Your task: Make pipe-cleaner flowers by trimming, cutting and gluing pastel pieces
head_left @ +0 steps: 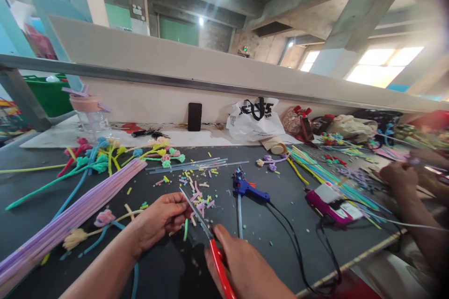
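Right hand point(245, 266) is wrapped around the red handles of the scissors point(205, 231), fingers closed on them; blades point up and away from the knuckles, opened a little at the tip. Left hand point(159, 219) sits just left of the blade tips, fingers curled together, pinching a short green pipe-cleaner piece point(185, 230) that hangs down just below its fingertips, right beside the blades. Exact contact between blade and piece can't be told.

The piece looks very light, fuzzy and soft outside with a bendy wire core, so it should kink easily and could flick away when cut; best pinched close to the cut line, between thumb and forefinger. Scissors look stiff and light, held properly by the handle loops.

Just beyond the fingertips: a scatter of colored offcuts point(196, 187) on the dark table point(280, 224). Left of the left wrist: a bundle of lilac stems point(73, 215) and finished chenille flowers point(105, 161). Right of the blades: blue glue gun point(247, 189) with black cord. Far right, well apart, another person's hand point(400, 177) works on its own pile.
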The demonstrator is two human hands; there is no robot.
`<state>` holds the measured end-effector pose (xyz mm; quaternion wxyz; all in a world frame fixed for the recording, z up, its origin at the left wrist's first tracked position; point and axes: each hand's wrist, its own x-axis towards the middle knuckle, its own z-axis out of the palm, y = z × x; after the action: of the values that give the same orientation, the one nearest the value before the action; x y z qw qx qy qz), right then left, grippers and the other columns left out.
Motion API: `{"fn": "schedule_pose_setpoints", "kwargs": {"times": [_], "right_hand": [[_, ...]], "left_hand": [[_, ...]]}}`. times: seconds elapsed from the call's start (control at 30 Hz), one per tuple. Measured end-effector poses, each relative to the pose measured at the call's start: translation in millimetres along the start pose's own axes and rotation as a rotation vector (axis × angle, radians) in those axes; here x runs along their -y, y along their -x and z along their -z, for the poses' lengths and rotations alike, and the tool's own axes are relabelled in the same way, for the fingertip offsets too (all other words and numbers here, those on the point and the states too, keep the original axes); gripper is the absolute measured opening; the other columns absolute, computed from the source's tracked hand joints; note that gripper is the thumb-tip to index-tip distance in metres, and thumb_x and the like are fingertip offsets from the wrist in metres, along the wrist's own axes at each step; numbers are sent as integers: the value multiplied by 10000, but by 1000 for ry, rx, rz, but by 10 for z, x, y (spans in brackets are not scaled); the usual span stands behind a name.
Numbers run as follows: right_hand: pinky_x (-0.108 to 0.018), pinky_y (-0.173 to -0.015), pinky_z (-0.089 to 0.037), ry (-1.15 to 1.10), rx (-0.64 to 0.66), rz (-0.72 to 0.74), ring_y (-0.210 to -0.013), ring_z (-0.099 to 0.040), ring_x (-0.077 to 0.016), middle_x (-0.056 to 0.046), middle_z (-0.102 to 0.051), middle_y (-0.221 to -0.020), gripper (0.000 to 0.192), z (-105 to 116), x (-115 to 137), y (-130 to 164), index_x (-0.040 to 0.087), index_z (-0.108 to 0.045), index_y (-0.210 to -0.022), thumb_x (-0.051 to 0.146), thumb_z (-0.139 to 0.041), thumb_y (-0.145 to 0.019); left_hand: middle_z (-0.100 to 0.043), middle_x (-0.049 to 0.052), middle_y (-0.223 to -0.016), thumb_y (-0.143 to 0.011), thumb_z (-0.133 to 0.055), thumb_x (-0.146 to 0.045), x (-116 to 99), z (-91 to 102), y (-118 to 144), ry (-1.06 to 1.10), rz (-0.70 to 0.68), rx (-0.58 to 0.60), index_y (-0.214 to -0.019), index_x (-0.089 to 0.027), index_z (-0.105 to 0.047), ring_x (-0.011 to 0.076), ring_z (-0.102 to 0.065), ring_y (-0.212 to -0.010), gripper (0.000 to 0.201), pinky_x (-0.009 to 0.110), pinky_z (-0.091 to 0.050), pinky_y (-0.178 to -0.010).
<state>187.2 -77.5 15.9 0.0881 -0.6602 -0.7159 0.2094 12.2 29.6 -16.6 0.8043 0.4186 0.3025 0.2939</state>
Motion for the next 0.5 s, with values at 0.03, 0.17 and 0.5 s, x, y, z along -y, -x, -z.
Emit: {"fn": "schedule_pose_setpoints", "kwargs": {"times": [0.03,0.17,0.5], "right_hand": [[-242,-469,-265,13,-3,-3,-582,-615,-189,-70,-674,-704,194,4,10,0,191,-501,-960,279,-367,-851],[-250,-482,-283,74,41,-40,-612,-624,-210,-102,-677,-740,214,42,72,-8,166,-516,-966,257,-360,-851],[-238,-467,-292,60,42,-56,-563,-588,-187,-102,-655,-717,206,70,108,-22,166,-521,-928,266,-360,-845]], "left_hand": [[-448,-36,-565,-702,-654,-258,0,-2,1,-1,2,-3,-721,-115,-552,8,-272,-428,177,164,-151,-417],[-442,-42,-547,-656,-691,-260,4,-6,-10,1,16,-23,-712,-116,-552,8,-267,-424,208,165,-141,-411],[-435,-49,-517,-628,-706,-269,0,-12,-9,-9,38,-50,-696,-113,-558,6,-271,-411,226,168,-126,-414]]}}
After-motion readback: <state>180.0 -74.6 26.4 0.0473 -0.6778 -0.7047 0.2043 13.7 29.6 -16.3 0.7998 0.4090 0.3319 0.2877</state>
